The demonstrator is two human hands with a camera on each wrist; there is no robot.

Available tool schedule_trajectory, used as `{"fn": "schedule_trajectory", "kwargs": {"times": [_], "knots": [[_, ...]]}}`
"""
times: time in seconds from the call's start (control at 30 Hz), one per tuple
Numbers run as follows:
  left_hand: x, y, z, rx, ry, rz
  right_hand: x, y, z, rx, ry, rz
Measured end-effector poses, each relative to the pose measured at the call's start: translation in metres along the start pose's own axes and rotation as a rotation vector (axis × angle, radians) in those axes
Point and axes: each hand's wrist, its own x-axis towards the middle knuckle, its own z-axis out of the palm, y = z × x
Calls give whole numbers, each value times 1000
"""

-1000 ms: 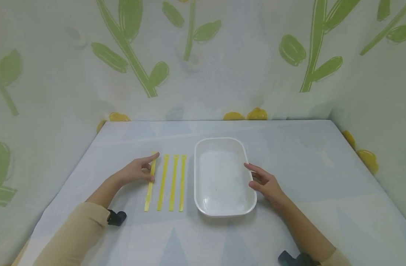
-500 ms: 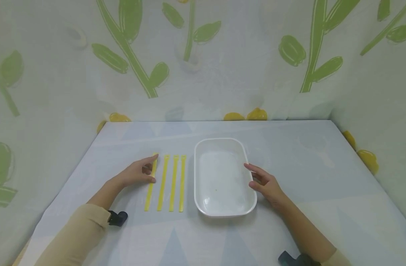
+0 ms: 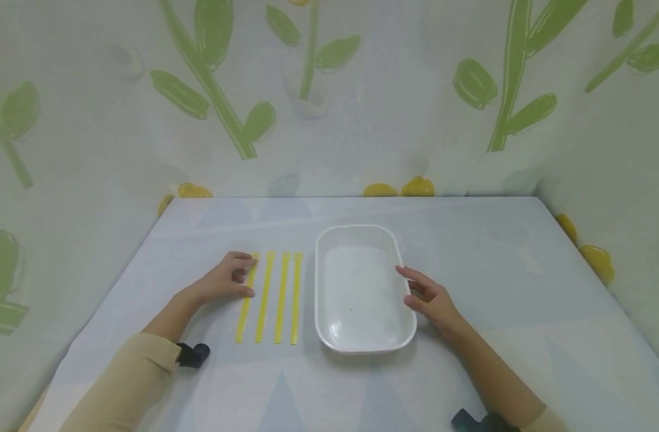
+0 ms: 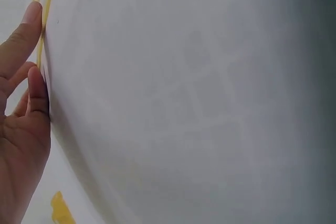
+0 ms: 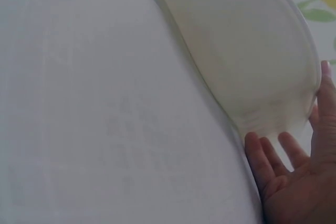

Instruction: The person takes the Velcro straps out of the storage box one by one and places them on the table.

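Several narrow yellow strips with slotted heads lie side by side on the table. My left hand is at the leftmost yellow strip, thumb partway along it and forefinger at its far end, fingers loosely bent. In the left wrist view, the left hand has its fingertips right at a strip, low over the tabletop. To the strips' right stands a white rectangular tray. My right hand touches its right rim with forefinger and thumb. In the right wrist view, the other fingers of the right hand rest against the tray's outer wall.
The other yellow strips lie roughly parallel between the left hand and the tray. The pale table meets walls covered in leaf-print cloth at the back and sides.
The leftmost strip's far end has shifted slightly right and nearer, in line with the others' heads. My left forefinger has drawn back with it. The right hand and tray stay still.
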Motion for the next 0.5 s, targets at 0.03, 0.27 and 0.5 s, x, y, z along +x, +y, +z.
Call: {"fn": "schedule_trajectory", "kwargs": {"times": [0.03, 0.27, 0.5], "knots": [[1, 1, 0, 11, -2, -10, 0, 0, 0, -4, 3, 3], [1, 10, 0, 42, -20, -30, 0, -6, 0, -89, 10, 60], [-4, 21, 3, 31, 25, 49, 2, -24, -5, -263, 33, 18]]}}
